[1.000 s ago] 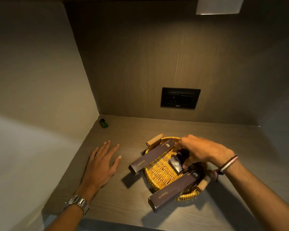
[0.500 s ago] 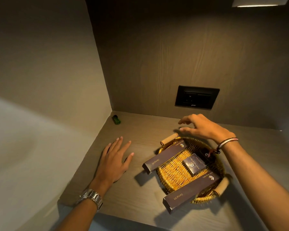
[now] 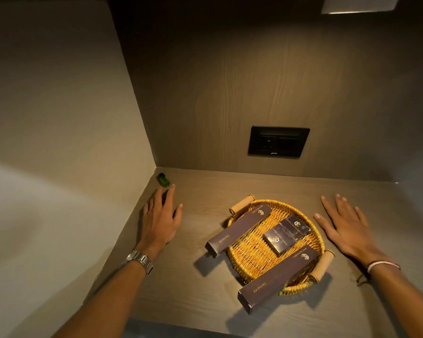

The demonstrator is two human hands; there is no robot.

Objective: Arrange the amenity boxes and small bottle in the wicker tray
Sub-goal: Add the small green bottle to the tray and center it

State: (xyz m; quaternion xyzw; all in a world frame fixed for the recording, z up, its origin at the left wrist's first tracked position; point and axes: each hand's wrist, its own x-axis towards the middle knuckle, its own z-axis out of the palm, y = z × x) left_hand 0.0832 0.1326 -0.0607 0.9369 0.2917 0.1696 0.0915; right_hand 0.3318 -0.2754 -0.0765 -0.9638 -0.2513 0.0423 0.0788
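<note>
- Your boxes already sit in the wicker tray [image 3: 276, 254]; the green bottle [image 3: 163, 179] remains in the corner.
- Your left hand [image 3: 160, 220] reaches there, open and empty; your right hand [image 3: 347, 228] lies flat, empty.
- Pinch the bottle next, I'd judge.

Wicker tray [image 3: 254, 254]: woven cane, rough, wooden handles. Dental kit boxes [image 3: 277, 281]: matt card. Small boxes [image 3: 277, 239]: glossy. Bottle [image 3: 163, 179]: glossy green. Desk [image 3: 205, 301]: matt woodgrain. Watch [image 3: 139, 261]: polished metal.

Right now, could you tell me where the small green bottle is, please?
In the head view, the small green bottle lies on its side in the shelf's far-left corner, against the side wall, just beyond the left hand fingertips and well outside the wicker tray.
</note>
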